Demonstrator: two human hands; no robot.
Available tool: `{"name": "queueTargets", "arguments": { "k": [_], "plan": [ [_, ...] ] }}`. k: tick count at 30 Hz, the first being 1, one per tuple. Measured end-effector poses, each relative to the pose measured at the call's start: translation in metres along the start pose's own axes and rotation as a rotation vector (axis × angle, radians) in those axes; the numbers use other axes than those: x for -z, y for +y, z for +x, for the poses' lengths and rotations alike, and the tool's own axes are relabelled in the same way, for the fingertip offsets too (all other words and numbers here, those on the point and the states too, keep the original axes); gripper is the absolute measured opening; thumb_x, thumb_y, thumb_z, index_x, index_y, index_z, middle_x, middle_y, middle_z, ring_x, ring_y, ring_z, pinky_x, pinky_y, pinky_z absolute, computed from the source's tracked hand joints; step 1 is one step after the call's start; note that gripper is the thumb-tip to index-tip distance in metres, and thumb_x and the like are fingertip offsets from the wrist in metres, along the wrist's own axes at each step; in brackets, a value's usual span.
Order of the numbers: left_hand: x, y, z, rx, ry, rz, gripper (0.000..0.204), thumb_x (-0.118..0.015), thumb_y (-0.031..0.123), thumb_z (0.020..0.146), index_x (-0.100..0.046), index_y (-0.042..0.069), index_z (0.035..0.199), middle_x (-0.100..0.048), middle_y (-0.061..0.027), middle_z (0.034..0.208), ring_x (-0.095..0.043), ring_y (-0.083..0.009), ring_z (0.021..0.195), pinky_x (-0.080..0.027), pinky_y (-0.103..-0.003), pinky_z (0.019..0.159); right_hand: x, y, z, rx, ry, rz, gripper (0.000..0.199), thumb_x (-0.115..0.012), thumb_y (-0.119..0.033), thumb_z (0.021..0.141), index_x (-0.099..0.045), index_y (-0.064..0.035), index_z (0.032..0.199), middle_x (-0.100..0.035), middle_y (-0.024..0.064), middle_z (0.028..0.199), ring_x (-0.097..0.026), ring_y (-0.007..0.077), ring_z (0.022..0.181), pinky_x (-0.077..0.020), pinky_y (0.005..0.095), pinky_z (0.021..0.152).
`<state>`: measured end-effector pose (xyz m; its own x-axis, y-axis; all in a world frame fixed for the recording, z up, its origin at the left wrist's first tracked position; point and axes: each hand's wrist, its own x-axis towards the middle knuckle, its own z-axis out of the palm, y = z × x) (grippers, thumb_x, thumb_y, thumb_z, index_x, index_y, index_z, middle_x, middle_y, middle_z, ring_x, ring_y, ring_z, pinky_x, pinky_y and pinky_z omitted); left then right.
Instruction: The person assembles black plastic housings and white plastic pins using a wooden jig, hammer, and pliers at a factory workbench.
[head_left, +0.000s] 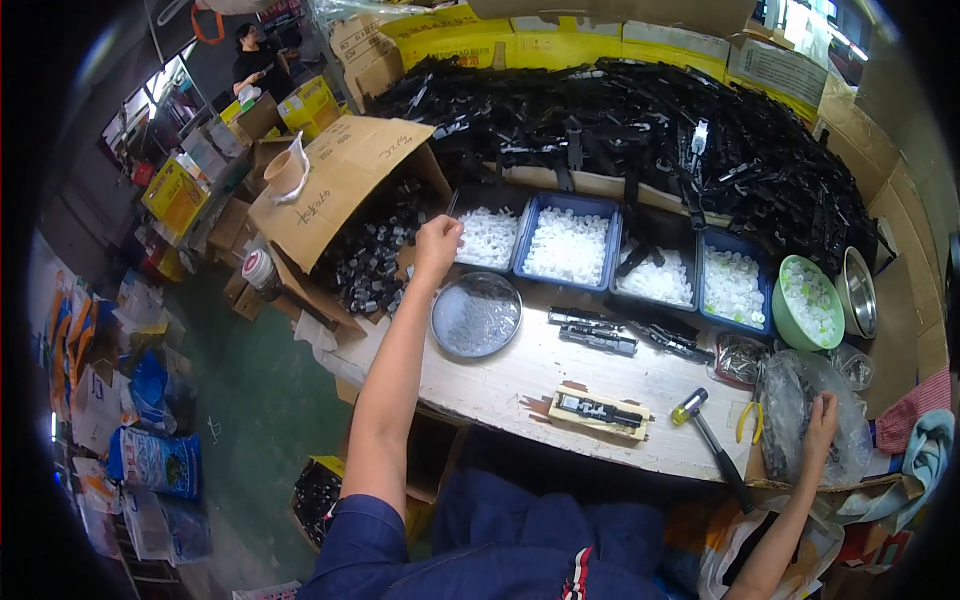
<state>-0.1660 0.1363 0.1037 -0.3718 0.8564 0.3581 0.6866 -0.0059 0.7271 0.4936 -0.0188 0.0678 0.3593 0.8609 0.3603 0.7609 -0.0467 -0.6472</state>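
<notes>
My left hand is raised at the left edge of a dark tray of small white plastic parts. Its fingers are closed, and what they hold, if anything, is hidden. Just below it stands a round metal pan with small pale pieces inside. At the right end of the bench, my right hand is at a clear plastic bag; the fingers are drawn together around something I cannot make out. Between the hands, a black mechanical part lies in a pale holding block.
A hammer and yellow-handled pliers lie near my right hand. Several black assemblies lie mid-bench. Behind are a blue tray and a green bowl with white parts, beneath a heap of black parts. A person stands far left.
</notes>
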Motion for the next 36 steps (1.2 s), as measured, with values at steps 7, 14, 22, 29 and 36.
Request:
{"name": "queueTargets", "arguments": {
  "k": [7,14,22,29,36],
  "plan": [
    [0.034,-0.002,-0.084,-0.482,-0.025,0.141,0.005,-0.061,0.004,0.074,-0.060,-0.001,0.076,-0.055,-0.0128,0.068,-0.056,-0.0262,0.061,-0.043,-0.034,0.055,-0.008,-0.016,-0.003,0.077,0.075,-0.024,0.021,-0.044,-0.021,0.092,-0.048,-0.0007,0.098,-0.051,0.0067,0.080,-0.046,0.0144,0.071,-0.0396,0.0262,0.067],
    [0.027,-0.014,-0.106,-0.446,-0.115,0.339,0.006,-0.061,0.004,0.074,-0.057,0.000,0.074,-0.052,-0.0134,0.072,-0.055,-0.0312,0.068,-0.043,-0.039,0.059,-0.019,-0.052,-0.010,0.039,0.056,-0.030,0.020,-0.045,-0.021,0.091,-0.049,-0.0016,0.097,-0.049,0.0047,0.072,-0.044,0.0122,0.065,-0.0387,0.0258,0.061],
    [0.020,-0.022,-0.102,-0.486,-0.064,0.373,0.009,-0.061,0.007,0.074,-0.056,0.000,0.071,-0.055,-0.0119,0.071,-0.056,-0.0286,0.065,-0.045,-0.037,0.056,-0.011,-0.051,-0.022,0.066,0.145,0.012,0.022,-0.047,-0.022,0.091,-0.051,-0.0025,0.101,-0.051,0.0027,0.074,-0.043,0.0104,0.065,-0.0390,0.0245,0.060],
    [0.031,-0.002,-0.114,0.196,-0.078,-0.413,0.013,-0.059,0.012,0.083,-0.060,0.000,0.080,-0.059,-0.0030,0.070,-0.053,-0.0078,0.052,-0.042,-0.021,0.043,-0.015,-0.122,-0.050,-0.081,-0.032,0.117,0.023,-0.045,-0.018,0.091,-0.054,-0.0034,0.108,-0.055,0.0037,0.088,-0.049,0.0122,0.070,-0.0411,0.0238,0.063],
    [0.004,0.063,-0.179,0.477,-0.301,-1.005,0.013,-0.057,0.011,0.085,-0.058,-0.002,0.089,-0.059,-0.0070,0.072,-0.056,-0.0108,0.056,-0.046,-0.022,0.044,-0.104,-0.229,-0.102,0.513,-0.437,0.253,0.017,-0.060,-0.006,0.078,-0.060,0.0000,0.094,-0.062,0.0128,0.088,-0.057,0.0247,0.078,-0.0434,0.0315,0.072]
  ]
}}
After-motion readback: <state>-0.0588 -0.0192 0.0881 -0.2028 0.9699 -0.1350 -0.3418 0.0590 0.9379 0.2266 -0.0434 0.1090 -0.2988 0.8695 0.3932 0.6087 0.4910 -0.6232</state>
